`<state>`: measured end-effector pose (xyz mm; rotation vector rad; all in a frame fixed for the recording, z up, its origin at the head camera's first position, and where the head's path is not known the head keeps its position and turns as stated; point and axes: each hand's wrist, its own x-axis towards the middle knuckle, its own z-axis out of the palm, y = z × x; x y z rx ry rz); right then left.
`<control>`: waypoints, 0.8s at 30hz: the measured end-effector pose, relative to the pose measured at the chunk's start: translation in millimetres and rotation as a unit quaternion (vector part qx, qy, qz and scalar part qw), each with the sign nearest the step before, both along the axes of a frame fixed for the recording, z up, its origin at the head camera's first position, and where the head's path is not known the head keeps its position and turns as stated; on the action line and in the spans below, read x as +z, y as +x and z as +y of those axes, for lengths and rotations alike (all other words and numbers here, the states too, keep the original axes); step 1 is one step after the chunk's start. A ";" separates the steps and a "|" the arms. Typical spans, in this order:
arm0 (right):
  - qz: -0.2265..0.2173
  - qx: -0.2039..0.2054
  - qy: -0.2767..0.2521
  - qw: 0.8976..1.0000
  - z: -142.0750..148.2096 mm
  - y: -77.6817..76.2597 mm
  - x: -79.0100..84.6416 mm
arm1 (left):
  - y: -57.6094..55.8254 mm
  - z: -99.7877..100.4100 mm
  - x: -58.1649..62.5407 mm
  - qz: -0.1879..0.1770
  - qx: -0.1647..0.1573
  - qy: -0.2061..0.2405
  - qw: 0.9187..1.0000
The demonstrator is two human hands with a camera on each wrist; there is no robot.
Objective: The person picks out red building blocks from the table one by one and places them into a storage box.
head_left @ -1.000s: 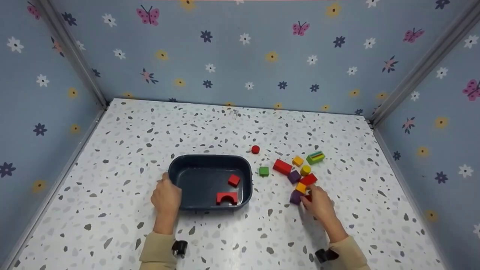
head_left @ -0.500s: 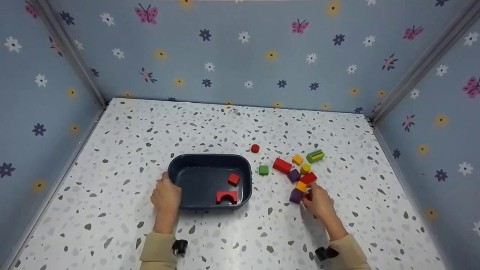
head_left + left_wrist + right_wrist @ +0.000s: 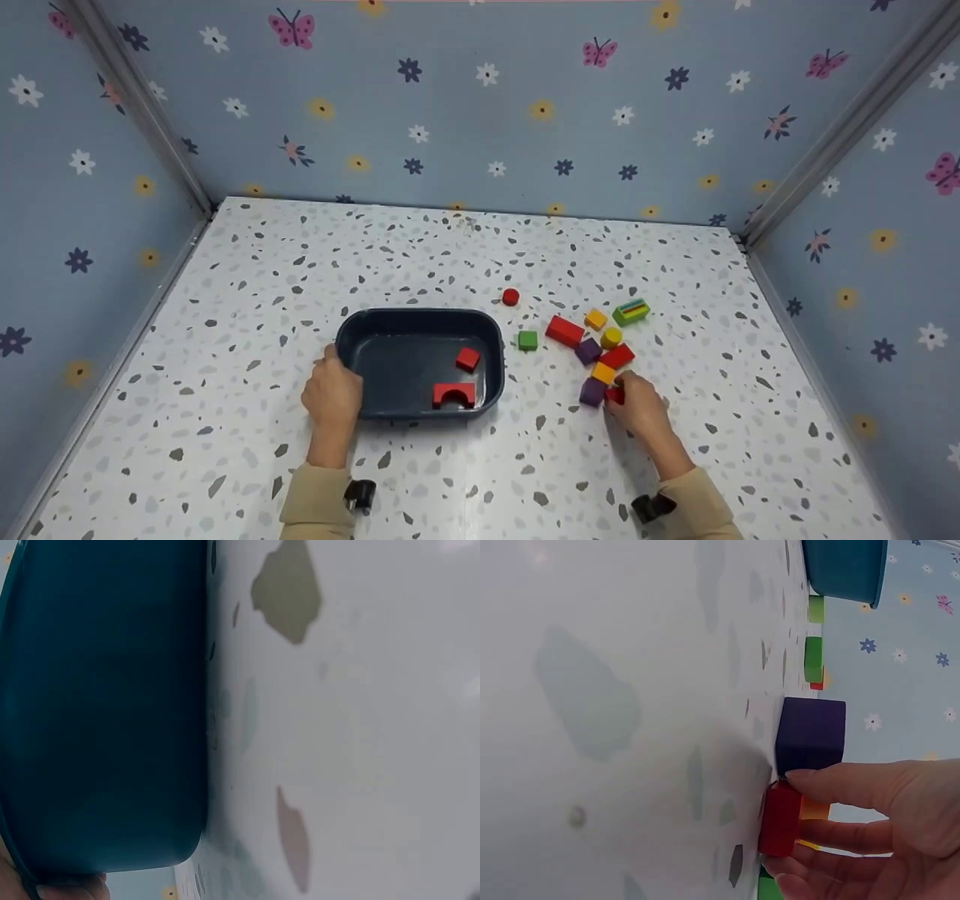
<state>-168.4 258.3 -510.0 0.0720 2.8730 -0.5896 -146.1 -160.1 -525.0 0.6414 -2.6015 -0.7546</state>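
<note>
My left hand (image 3: 332, 390) grips the left rim of a dark blue plastic tub (image 3: 397, 375); in the left wrist view its fingertips (image 3: 75, 891) show at the rim. Inside the tub lie a red cube (image 3: 468, 360) and a red arch block (image 3: 454, 394). On the right, my right hand (image 3: 641, 409) pinches a small red block (image 3: 780, 819) between thumb and fingers, low at the tabletop. That block is beside a purple cube (image 3: 810, 733) and an orange cube (image 3: 603, 373). In the head view the hand partly hides the pinched block.
Near the right hand lie another red block (image 3: 617, 356), a purple cube (image 3: 588, 351), a yellow cylinder (image 3: 611, 337), a long red block (image 3: 565, 331) and a striped green block (image 3: 631, 311). A green cube (image 3: 528, 340) and red cylinder (image 3: 511, 297) are nearer the tub.
The right hand's forefinger has drawn back slightly from the orange cube and upper red block, and more of the pinched red block shows. The left hand and tub hold still.
</note>
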 end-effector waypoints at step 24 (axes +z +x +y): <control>-0.018 -0.003 -0.022 1.000 -1.2 1.8 11.8 | 0.8 0.8 1.4 -0.002 -0.002 -0.001 1.000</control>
